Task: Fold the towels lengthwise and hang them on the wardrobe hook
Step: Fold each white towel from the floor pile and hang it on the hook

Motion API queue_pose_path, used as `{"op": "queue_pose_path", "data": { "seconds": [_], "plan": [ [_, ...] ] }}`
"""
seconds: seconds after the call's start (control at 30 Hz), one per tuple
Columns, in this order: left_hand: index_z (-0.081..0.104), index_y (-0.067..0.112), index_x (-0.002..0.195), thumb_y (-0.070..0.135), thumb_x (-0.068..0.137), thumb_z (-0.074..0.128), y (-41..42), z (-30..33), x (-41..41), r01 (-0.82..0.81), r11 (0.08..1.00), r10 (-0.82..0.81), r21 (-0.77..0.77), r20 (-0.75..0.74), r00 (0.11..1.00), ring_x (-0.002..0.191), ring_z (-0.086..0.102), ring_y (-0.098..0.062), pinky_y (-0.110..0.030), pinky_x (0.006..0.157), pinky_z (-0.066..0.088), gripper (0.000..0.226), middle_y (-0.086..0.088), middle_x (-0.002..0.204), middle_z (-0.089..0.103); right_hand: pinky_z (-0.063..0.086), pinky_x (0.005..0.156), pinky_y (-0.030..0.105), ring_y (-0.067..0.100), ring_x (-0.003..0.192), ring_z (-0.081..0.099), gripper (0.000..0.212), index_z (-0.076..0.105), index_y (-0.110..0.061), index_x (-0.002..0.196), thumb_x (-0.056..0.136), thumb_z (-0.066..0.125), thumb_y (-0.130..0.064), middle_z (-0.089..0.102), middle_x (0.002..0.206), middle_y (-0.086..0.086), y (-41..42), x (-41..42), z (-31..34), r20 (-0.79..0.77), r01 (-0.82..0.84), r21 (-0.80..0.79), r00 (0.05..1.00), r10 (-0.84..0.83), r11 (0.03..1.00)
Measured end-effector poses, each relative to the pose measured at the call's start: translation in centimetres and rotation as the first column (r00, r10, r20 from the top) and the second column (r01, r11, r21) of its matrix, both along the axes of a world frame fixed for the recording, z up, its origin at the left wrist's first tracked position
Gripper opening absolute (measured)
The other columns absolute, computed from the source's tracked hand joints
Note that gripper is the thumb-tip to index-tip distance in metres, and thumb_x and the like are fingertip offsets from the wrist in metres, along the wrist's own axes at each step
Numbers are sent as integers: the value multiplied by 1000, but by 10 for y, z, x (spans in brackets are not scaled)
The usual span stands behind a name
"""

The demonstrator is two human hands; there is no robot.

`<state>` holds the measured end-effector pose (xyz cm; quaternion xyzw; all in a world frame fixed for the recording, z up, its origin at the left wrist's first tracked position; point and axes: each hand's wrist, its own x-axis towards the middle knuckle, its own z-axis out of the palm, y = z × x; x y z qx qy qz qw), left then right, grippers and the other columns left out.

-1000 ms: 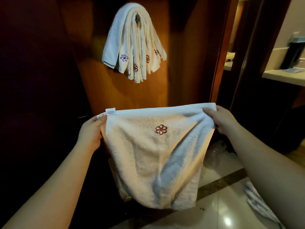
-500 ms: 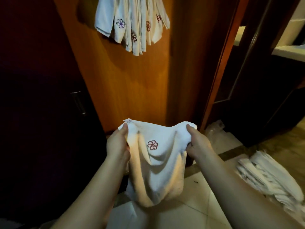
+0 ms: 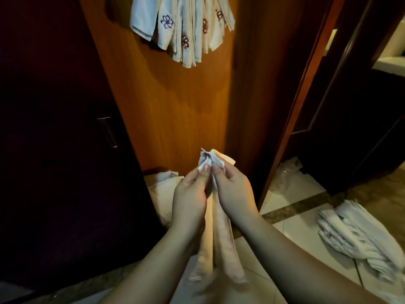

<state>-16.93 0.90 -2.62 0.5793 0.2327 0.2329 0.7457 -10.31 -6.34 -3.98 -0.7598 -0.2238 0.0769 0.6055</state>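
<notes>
Now | left hand [image 3: 190, 195], right hand [image 3: 233, 190] together, both pinching towel [image 3: 219, 242] top | towel hangs between wrists

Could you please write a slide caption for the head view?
Both hands pinch a folded towel below hung towels.

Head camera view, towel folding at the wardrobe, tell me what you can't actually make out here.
- Wardrobe hook: cut off by the top edge; only the lower ends of the hanging towels show.
- Held towel: its embroidered flower is folded out of sight; the bottom end is motion-blurred.
- Left hand and right hand: their fingers hide how the top corners line up.
- Towel pile on the floor: its count is unreadable and the right edge cuts it off.
</notes>
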Motion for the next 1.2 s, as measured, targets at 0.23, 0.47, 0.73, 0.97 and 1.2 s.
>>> {"op": "queue_pose_path", "data": {
  "seconds": [0.23, 0.47, 0.73, 0.97, 1.2],
  "plan": [
    [79, 42, 93, 55, 85, 56, 16, -1, 1, 132, 991, -133, -19, -41, 990, 101, 72, -7, -33, 89, 51, 28, 3, 103, 77, 45, 70, 1, -9, 92, 61, 47, 47, -35, 149, 102, 51, -27, 69, 97, -16, -4, 8, -2, 21, -178, -111, 983, 182, 978],
    [71, 63, 87, 51, 102, 39, 27, 4, 1, 210, 977, -205, 42, -88, 975, 94, 63, 17, -15, 77, 44, 37, 28, 98, 73, 45, 76, 2, -11, 101, 60, 50, 45, -37, 150, 103, 52, -23, 67, 107, -26, -1, 15, -14, 129, -176, -106, 973, 189, 979],
    [76, 33, 91, 18, 96, 60, 58, 2, 2, -54, 883, 88, 467, -52, 995, 97, 66, 0, -15, 80, 47, 23, 13, 96, 74, 38, 84, -1, -21, 109, 55, 26, 58, -55, 116, 102, 48, -36, 59, 108, -49, -5, 40, 3, 172, -207, -101, 960, 222, 973],
    [67, 38, 97, 41, 86, 73, 99, 19, 18, 482, 411, -185, 774, -446, 876, 105, 47, -10, -21, 94, 33, 12, 5, 105, 58, 41, 76, 2, -14, 97, 62, 19, 69, -43, 101, 102, 51, -34, 68, 101, -36, -20, 57, 26, 225, -167, -85, 957, 182, 982],
    [70, 20, 89, 44, 91, 68, 117, 24, 16, 539, 29, -22, 842, -538, 843, 84, 34, 1, -32, 75, 17, 23, 10, 80, 47, 44, 73, 13, -14, 94, 62, 18, 67, -59, 99, 97, 49, -56, 68, 100, -34, -66, 83, 41, 298, 12, -84, 954, 14, 996]
  ]
}}
